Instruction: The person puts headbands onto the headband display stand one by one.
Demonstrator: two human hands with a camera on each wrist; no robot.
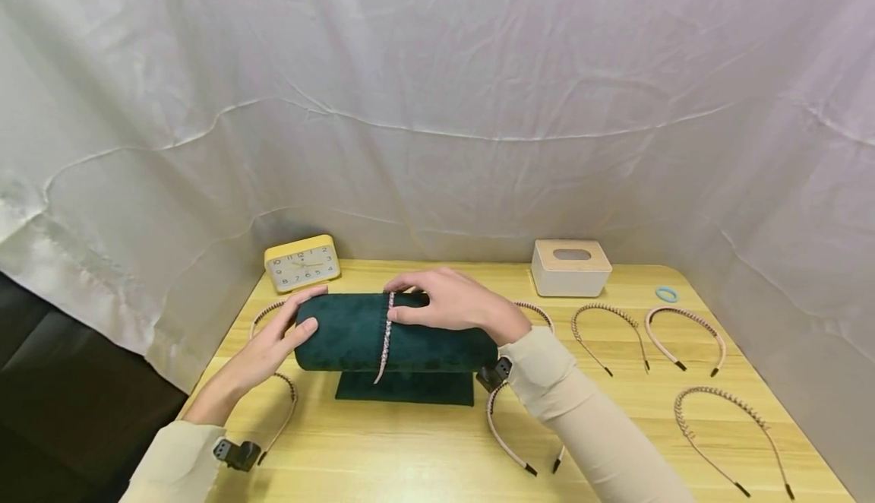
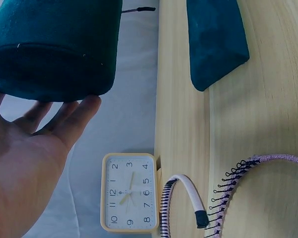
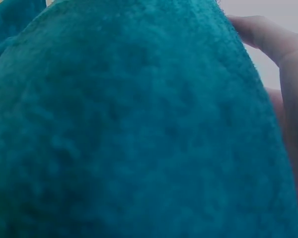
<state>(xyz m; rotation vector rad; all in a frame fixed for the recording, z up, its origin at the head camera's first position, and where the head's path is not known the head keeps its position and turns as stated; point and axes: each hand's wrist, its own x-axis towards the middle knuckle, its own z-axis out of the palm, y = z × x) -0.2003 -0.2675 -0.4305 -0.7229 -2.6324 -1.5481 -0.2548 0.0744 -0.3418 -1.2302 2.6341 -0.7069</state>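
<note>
A dark green velvet roll stand [image 1: 342,336] stands on the table, and its round end [image 2: 54,74] fills the top left of the left wrist view. Over the roll lies a thin pink headband [image 1: 384,347] with a beaded or braided top, its near tip hanging free in front. My right hand [image 1: 451,302] pinches this headband on top of the roll, thumb in front and fingers behind. With my left hand [image 1: 273,343] I hold the roll's left end, thumb on the front and fingertips at the back. In the right wrist view the velvet hides most of the right hand [image 3: 293,99].
Several headbands [image 1: 734,397] lie on the table to the right, and others [image 1: 287,404] to the left, partly behind my arm. A yellow clock [image 1: 303,264] and a white tissue box [image 1: 570,269] stand at the back. A blue ring [image 1: 666,294] lies at the far right.
</note>
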